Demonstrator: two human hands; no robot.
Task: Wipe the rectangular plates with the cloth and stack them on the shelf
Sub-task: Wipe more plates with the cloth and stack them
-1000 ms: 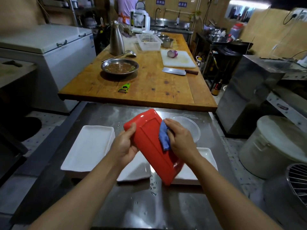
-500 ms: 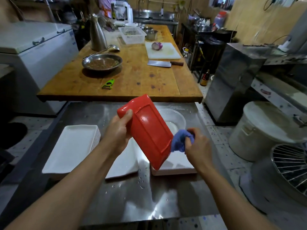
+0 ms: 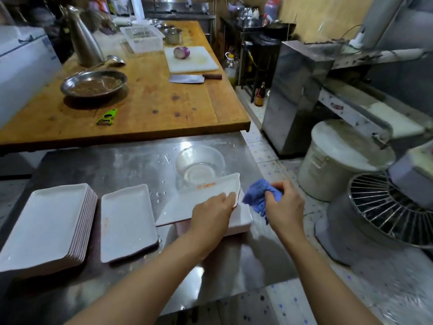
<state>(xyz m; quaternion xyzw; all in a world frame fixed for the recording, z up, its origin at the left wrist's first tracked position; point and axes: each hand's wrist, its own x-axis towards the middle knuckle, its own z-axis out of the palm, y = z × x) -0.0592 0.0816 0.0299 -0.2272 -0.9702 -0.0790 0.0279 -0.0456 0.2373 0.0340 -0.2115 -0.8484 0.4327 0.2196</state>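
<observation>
My left hand (image 3: 212,213) grips a rectangular plate (image 3: 199,200), white side up with a red rim, holding it just above a small stack of white plates (image 3: 243,220) on the steel table (image 3: 117,167). My right hand (image 3: 284,204) holds the bunched blue cloth (image 3: 256,198) just right of that plate, off its surface. A single white plate (image 3: 126,221) lies in the middle. A tall stack of white plates (image 3: 46,226) sits at the left.
A clear glass bowl (image 3: 199,164) stands behind the held plate. The wooden table (image 3: 145,102) beyond carries a metal dish, a green peeler, a cleaver and a cutting board with an onion. A lidded white bucket (image 3: 337,160) and a wire fan guard (image 3: 389,207) stand at the right.
The plate has been turned from its red underside facing me to its white face up and lowered over the right stack. My right hand drew the cloth away to the right.
</observation>
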